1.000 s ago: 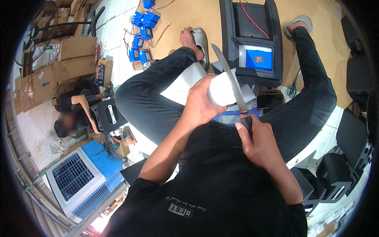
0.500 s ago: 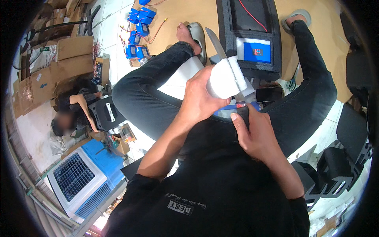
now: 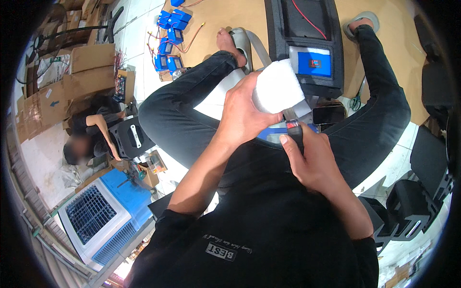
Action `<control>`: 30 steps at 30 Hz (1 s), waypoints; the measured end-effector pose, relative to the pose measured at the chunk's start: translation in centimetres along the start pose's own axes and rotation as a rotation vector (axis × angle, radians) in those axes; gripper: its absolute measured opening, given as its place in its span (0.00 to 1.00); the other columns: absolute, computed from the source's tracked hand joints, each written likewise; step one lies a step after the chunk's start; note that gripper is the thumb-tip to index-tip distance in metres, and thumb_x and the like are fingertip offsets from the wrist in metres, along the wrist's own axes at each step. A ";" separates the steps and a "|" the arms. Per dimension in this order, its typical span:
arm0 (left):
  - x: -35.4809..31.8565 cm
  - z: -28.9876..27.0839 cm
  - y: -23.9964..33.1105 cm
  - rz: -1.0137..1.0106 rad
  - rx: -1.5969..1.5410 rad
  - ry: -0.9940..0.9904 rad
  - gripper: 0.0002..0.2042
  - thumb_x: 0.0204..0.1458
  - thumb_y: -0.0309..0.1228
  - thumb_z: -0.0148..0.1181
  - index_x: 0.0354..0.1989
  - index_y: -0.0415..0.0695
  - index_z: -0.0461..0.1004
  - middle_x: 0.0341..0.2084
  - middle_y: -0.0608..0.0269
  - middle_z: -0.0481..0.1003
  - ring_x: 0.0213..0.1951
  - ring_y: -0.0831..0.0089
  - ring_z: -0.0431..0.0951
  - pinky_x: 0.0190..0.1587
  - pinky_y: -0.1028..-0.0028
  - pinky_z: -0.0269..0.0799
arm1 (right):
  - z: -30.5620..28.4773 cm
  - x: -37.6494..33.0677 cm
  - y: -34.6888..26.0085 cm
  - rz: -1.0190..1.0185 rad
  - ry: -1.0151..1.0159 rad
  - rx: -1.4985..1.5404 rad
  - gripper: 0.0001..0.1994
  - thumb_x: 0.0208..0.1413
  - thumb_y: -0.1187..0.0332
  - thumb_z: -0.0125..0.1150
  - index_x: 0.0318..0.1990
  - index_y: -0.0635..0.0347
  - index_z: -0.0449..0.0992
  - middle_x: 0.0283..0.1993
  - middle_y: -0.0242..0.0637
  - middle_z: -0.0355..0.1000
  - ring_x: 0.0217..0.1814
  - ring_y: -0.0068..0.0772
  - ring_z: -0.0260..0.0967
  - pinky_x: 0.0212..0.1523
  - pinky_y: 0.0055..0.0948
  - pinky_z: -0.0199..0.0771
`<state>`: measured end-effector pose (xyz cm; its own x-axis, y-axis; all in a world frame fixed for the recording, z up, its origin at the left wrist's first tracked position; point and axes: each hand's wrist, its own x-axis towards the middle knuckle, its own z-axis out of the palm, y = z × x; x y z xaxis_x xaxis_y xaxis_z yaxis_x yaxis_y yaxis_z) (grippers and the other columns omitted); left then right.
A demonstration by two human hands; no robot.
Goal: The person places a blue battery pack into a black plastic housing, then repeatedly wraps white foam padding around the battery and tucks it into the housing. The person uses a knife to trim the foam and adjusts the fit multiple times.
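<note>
My left hand (image 3: 242,108) grips a white foam block (image 3: 277,87) from its left side, with the thumb along the lower edge. In my right hand (image 3: 312,156) is a knife (image 3: 294,133) with a black handle. Its blade passes behind the foam, and only the far end shows above the block, beside the grey sandal. The foam hides the middle of the blade, so I cannot tell how deep it sits in the material. Both hands are close together above my lap.
Beyond the foam stands a black case (image 3: 314,85) with a blue battery pack (image 3: 314,64) inside. Several blue battery packs (image 3: 174,36) with wires lie far left. Scissors (image 3: 355,102) and a dark phone-like object (image 3: 329,114) are near my right leg. Another person (image 3: 98,127) works at left.
The foam has turned so its broad face shows and covers the blade's middle. The slab edge seen right of the blade earlier is no longer visible. My right hand stays almost in place.
</note>
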<state>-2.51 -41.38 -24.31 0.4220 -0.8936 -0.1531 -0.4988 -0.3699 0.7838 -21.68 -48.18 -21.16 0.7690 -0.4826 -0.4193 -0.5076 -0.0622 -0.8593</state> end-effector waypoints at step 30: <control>0.8 -0.5 0.3 -0.032 0.231 0.171 0.33 0.32 0.30 0.79 0.52 0.38 0.77 0.40 0.45 0.79 0.45 0.46 0.81 0.51 0.56 0.77 | 1.1 1.6 1.2 -0.180 0.505 -0.310 0.14 0.61 0.65 0.68 0.44 0.64 0.71 0.34 0.46 0.77 0.33 0.53 0.80 0.34 0.42 0.79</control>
<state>-1.96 -42.13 -23.92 0.5520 -0.8319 -0.0566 -0.6344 -0.4631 0.6190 -20.61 -48.03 -23.22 0.6128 -0.7899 -0.0201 -0.5346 -0.3958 -0.7467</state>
